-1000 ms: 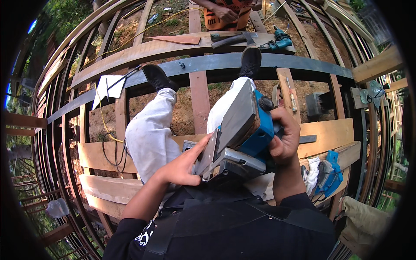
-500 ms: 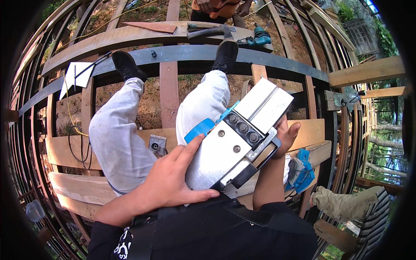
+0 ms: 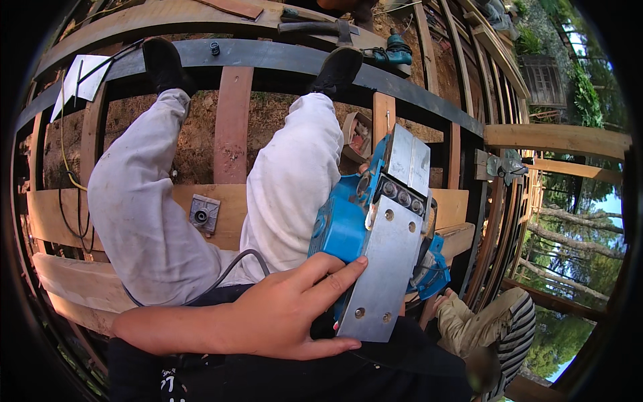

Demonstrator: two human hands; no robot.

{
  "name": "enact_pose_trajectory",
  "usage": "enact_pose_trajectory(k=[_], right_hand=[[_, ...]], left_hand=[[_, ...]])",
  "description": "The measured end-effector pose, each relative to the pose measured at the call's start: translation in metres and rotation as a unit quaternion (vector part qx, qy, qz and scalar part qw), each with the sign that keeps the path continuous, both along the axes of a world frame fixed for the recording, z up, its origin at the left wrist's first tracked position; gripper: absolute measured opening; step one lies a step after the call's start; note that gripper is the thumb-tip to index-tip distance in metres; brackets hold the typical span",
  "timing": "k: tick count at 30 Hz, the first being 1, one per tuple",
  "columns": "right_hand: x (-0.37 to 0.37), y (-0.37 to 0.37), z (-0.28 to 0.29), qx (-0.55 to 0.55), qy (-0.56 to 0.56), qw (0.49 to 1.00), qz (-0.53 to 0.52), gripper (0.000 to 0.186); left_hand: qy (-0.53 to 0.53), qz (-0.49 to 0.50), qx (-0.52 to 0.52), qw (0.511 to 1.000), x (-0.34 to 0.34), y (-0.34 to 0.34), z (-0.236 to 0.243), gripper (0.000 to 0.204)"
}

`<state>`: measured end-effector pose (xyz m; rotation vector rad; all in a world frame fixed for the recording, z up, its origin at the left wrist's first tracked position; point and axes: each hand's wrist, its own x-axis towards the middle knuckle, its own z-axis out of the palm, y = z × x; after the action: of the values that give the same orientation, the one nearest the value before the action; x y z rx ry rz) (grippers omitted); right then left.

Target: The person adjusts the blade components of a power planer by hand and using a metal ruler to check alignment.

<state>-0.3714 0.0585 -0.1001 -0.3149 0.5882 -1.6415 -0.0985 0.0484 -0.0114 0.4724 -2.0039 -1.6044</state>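
Note:
I see a blue electric planer [image 3: 385,268] upturned over my lap, beside my right thigh, its silver sole and bolted cutter block facing up. My left hand [image 3: 301,308] grips its lower end, fingers across the blue housing and edge of the sole, thumb at the bottom corner. My right hand [image 3: 364,167] is mostly hidden behind the planer, with fingertips showing at its upper left edge. A black cord loops across my legs. A square metal part [image 3: 203,214] rests on the plank left of my right leg. A second blue tool [image 3: 430,268] sits right of the planer.
Open timber joists and a dark steel beam [image 3: 261,57] span over dirt. Beyond lie an axe [image 3: 311,28], a teal drill [image 3: 392,53] and a white sheet [image 3: 79,84]. Another person [image 3: 482,315] is at lower right; part of another shows at the top.
The planer has turned over to show its sole, then swung more upright, exposing its blue housing. My right hand has slipped behind it. The whole view has shifted.

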Motion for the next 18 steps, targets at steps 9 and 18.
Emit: enact_pose_trajectory(k=[9,18], right_hand=[[-0.008,-0.012,-0.002,0.002,0.011,1.000,-0.006,0.060],[-0.001,-0.007,0.004,0.003,0.002,1.000,-0.016,0.057]], left_hand=[[0.012,-0.025,0.028,0.999,-0.006,-0.003,-0.009,0.086],[0.004,-0.044,0.031,0.999,-0.002,-0.008,-0.008,0.083]])
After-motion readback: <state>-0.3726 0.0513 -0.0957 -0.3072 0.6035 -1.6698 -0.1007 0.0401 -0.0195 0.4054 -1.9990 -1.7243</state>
